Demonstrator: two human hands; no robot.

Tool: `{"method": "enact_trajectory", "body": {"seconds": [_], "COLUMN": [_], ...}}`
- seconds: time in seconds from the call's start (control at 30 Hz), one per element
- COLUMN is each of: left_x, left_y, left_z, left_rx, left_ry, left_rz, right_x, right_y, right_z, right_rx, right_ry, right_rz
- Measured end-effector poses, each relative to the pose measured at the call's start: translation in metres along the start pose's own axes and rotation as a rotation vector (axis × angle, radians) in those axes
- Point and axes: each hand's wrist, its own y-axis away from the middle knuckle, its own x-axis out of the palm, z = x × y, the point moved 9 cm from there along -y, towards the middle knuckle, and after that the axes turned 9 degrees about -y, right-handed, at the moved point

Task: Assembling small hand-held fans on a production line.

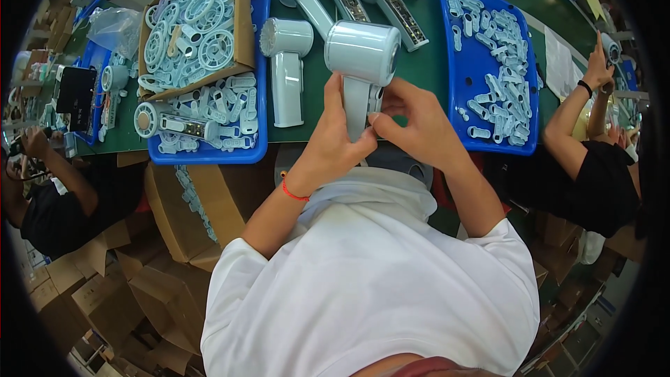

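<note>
In front of my chest, a pale blue handheld fan (363, 52) stands roughly upright, its round head on top and the handle downward. My left hand (331, 132) is closed around the left side of the handle. On the handle's other side, my right hand (415, 126) has its thumb and fingers bent against a narrow strip; whether a small part is between them is hidden. Left of the held fan, another fan (286, 91) lies on the green table (317, 108). Farther back are several more fans, some with open handles showing circuit boards (401, 21).
A blue tray (260, 98) at left bears small pale parts, an open-handled fan (178, 124) and a cardboard box (244, 28) of ring-shaped parts. Another blue tray (450, 84) at right holds small oval pieces. People work on both sides; cardboard boxes (167, 293) sit below left.
</note>
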Motion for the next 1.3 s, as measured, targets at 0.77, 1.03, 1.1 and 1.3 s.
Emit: {"method": "enact_trajectory", "body": {"seconds": [0.77, 1.03, 1.1, 1.3], "left_x": [0.0, -0.006, -0.004, -0.001], "left_y": [-0.016, -0.02, -0.018, -0.017], "left_z": [0.005, 0.03, 0.03, 0.009], "left_rx": [0.079, -0.018, -0.04, 0.014], "left_ry": [-0.308, 0.032, 0.005, -0.268], "left_rz": [-0.221, -0.227, -0.248, -0.226], "right_x": [-0.019, -0.018, -0.016, -0.032], "right_y": [-0.013, -0.02, -0.018, -0.017], "right_z": [-0.048, -0.006, -0.017, -0.032], "right_rx": [0.051, -0.319, -0.296, -0.268], "right_ry": [-0.542, -0.102, -0.195, 0.058], "right_rz": [-0.285, -0.448, -0.485, -0.482]}}
